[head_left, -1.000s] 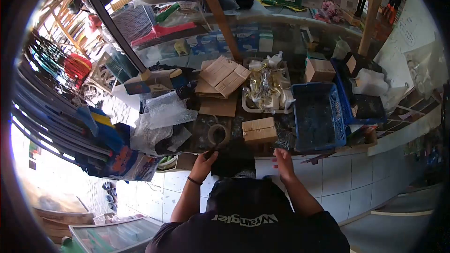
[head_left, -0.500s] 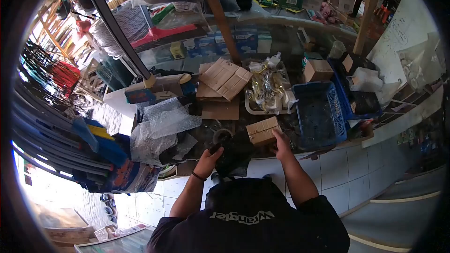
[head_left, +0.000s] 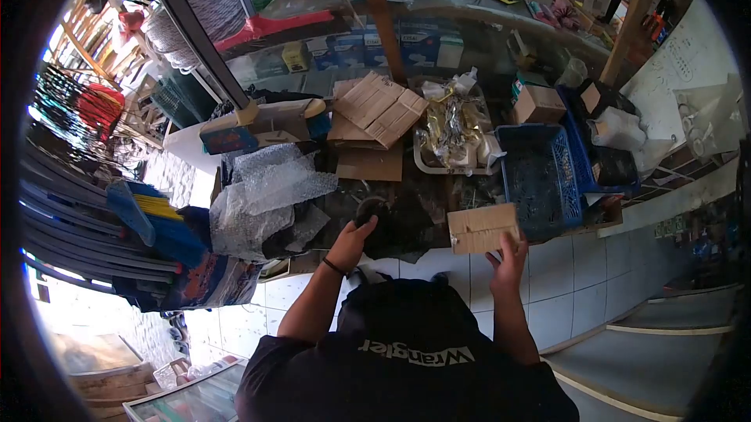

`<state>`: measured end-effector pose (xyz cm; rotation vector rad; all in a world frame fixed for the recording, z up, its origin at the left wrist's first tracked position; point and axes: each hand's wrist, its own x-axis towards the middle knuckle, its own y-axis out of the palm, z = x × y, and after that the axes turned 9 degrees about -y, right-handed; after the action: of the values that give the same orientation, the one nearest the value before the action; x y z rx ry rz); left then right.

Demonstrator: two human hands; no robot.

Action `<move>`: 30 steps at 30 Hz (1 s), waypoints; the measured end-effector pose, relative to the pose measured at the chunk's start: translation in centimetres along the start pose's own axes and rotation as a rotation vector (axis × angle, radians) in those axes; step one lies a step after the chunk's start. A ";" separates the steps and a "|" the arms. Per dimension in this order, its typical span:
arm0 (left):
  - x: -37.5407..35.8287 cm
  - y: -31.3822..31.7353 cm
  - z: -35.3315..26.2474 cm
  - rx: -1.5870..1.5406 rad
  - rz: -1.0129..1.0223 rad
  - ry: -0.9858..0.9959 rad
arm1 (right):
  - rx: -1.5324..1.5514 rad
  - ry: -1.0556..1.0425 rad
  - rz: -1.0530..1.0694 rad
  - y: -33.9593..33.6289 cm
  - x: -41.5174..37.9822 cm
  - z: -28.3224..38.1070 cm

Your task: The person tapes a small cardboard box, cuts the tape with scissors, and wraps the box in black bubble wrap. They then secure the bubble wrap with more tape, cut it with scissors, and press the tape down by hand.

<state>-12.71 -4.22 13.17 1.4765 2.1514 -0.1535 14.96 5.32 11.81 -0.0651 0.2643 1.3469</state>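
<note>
My right hand (head_left: pixel 508 262) grips the lower right edge of a small brown cardboard box (head_left: pixel 483 228), held over the front edge of the counter. My left hand (head_left: pixel 352 240) is closed on black plastic sheeting (head_left: pixel 399 226), which hangs over the counter's edge. Just above my left hand is a roll of tape (head_left: pixel 371 208). Sheets of bubble wrap (head_left: pixel 274 183) lie to the left, and flattened cardboard (head_left: pixel 379 109) is behind my left hand. A white tray (head_left: pixel 458 170) behind the box holds items in clear and gold wrapping.
A blue basket (head_left: pixel 540 179) stands to the right of the white tray, beside another blue crate (head_left: pixel 575 129) with wrapped items. Grey pipes and blue brushes (head_left: pixel 156 215) are at the left. A wooden post (head_left: pixel 379 19) rises behind the cardboard.
My right hand has moved right and slightly down with the cardboard box, which now shows a broad face. My left hand has moved slightly up, and the black plastic is spread differently.
</note>
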 end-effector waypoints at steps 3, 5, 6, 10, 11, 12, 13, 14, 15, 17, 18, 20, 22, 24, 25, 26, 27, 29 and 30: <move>0.9 0.2 0.3 0.131 0.023 0.061 | 0.271 0.022 0.201 -1.1 -1.1 1.1; 2.9 -1.2 2.5 0.609 -0.007 0.303 | 0.465 0.127 0.324 -1.8 -1.7 0.6; 3.2 -1.2 2.9 0.777 0.003 0.376 | 0.547 0.231 0.376 -1.8 -2.0 0.2; 3.0 1.5 2.2 0.574 0.104 0.167 | 0.564 0.222 0.560 -0.4 -3.4 -2.6; 3.2 2.6 2.1 0.199 0.133 -0.090 | 0.453 0.185 0.623 -0.5 -3.6 -2.9; 3.3 3.2 2.1 -0.181 0.151 -0.341 | 0.448 0.159 0.644 -0.5 -3.7 -3.0; 3.0 3.3 2.3 -0.083 0.248 -0.282 | 0.442 0.135 0.666 -0.3 -4.0 -3.0; 3.1 3.5 2.3 -0.158 0.279 -0.306 | 0.437 0.110 0.687 -0.2 -4.1 -3.0; 2.9 3.7 2.5 -0.234 0.307 -0.335 | 0.473 0.160 0.650 -0.5 -4.1 -3.5; 2.6 3.9 2.8 -0.358 0.389 -0.323 | 0.544 0.254 0.577 -0.9 -3.9 -4.4; 2.1 3.9 3.1 -0.406 0.441 -0.280 | 0.553 0.240 0.587 -0.9 -3.9 -4.1; 1.3 4.0 3.0 -0.358 0.554 -0.159 | 0.567 0.217 0.605 -1.0 -3.9 -3.4; 0.6 4.1 2.3 -0.160 0.675 0.001 | 0.601 0.226 0.617 -1.1 -3.7 -3.5; 0.6 4.3 2.5 -0.085 0.649 -0.040 | 0.583 0.200 0.649 -1.3 -3.4 -3.8; 0.7 4.3 2.6 -0.057 0.663 -0.032 | 0.547 0.169 0.675 -1.4 -3.1 -4.3; 0.7 4.4 2.6 -0.029 0.676 -0.025 | 0.511 0.138 0.701 -1.3 -2.9 -4.4; 0.3 4.5 2.4 -0.065 0.659 -0.073 | 0.523 0.141 0.682 -1.1 -3.0 -4.5; -0.1 4.4 2.0 -0.051 0.628 -0.070 | 0.544 0.146 0.646 -0.7 -3.3 -4.4; -0.2 4.4 2.0 -0.044 0.613 -0.065 | 0.526 0.165 0.642 -0.8 -3.4 -4.5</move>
<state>-7.98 -3.39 12.43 1.9928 1.5515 0.0641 14.35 1.02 8.11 0.3813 0.8220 1.8644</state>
